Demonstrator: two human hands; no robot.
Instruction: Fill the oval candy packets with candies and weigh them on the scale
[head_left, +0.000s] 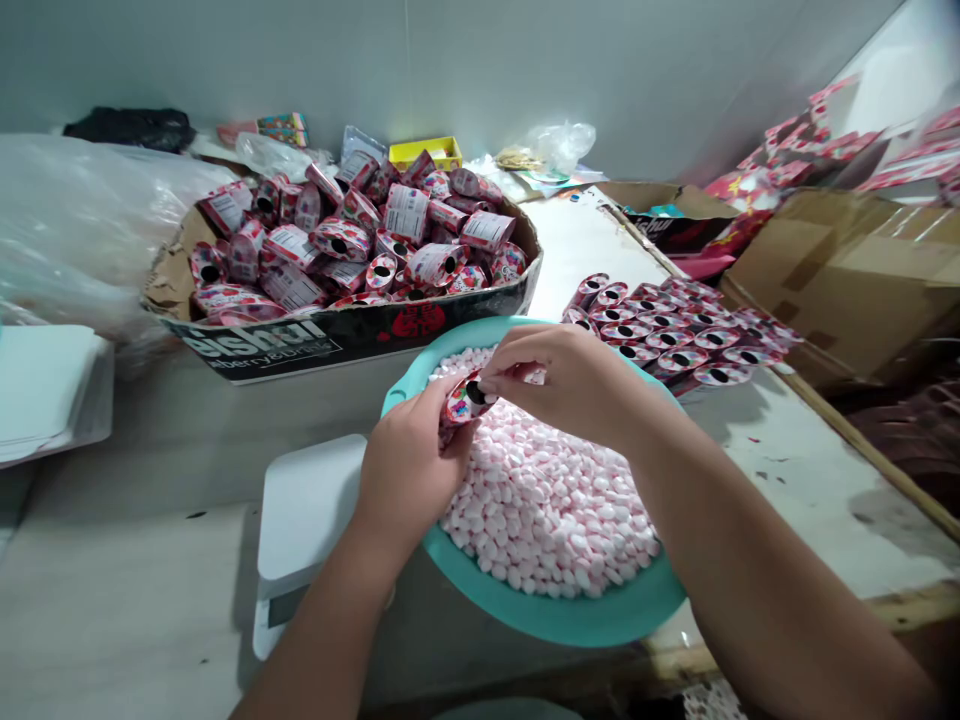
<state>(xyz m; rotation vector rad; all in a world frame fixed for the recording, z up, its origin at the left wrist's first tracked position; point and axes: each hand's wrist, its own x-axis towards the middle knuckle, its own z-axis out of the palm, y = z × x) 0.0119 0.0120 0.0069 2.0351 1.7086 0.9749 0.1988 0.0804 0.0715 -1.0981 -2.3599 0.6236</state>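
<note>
My left hand (pixel 409 465) clasps a small red-pink printed pouch (pixel 463 400), my right hand (pixel 570 385) pinches its mouth; filling, I judge, which calls for holding it upright.

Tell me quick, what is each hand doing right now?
Left hand: closed around a small red tube.
Right hand: fingers pinched together at that tube's open end.

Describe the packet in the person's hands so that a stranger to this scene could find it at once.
Start at the teal basin of pink-and-white candies. Over its far-left part, the left hand and right hand hold one small red-patterned packet with a dark round opening. Unlike those in the cardboard box and the rows, it alone is held.
</note>
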